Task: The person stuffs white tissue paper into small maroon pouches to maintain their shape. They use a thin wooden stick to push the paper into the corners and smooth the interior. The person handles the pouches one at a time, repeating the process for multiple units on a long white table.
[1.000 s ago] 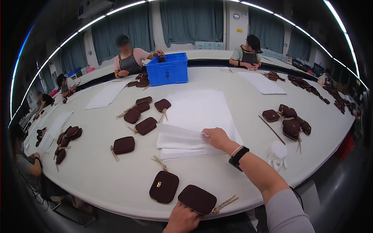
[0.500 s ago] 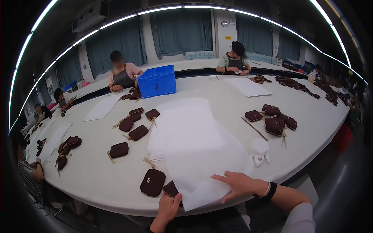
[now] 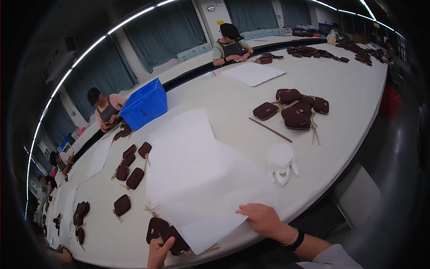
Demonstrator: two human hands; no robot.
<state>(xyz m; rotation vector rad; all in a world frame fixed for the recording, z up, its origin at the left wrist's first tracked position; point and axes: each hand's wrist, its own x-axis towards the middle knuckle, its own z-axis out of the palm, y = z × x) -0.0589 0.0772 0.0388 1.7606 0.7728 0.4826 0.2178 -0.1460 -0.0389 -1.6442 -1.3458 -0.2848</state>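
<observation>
My left hand (image 3: 161,252) pinches a dark brown zip pouch (image 3: 176,239) by its side, near the front edge of the table. That pouch partly covers another brown pouch (image 3: 155,227) with a small gold mark and a beige cord. My right hand (image 3: 264,220) has its fingers together at the right edge of a thin white sheet (image 3: 215,222), which it grips. The sheet's front corner hangs beside the held pouch. Behind lies a stack of white sheets (image 3: 181,157).
Brown pouches (image 3: 134,178) lie to the left, and a heap (image 3: 298,115) lies right. A brown stick (image 3: 270,130), a white glove-like item (image 3: 281,163) and a blue crate (image 3: 145,105) share the table. People work opposite; a chair (image 3: 356,195) stands right.
The view has turned and tilted. The held pouch shows more of itself from under the sheet and overlaps the other pouch. My right hand's fingers have closed from a spread pose onto the sheet's edge.
</observation>
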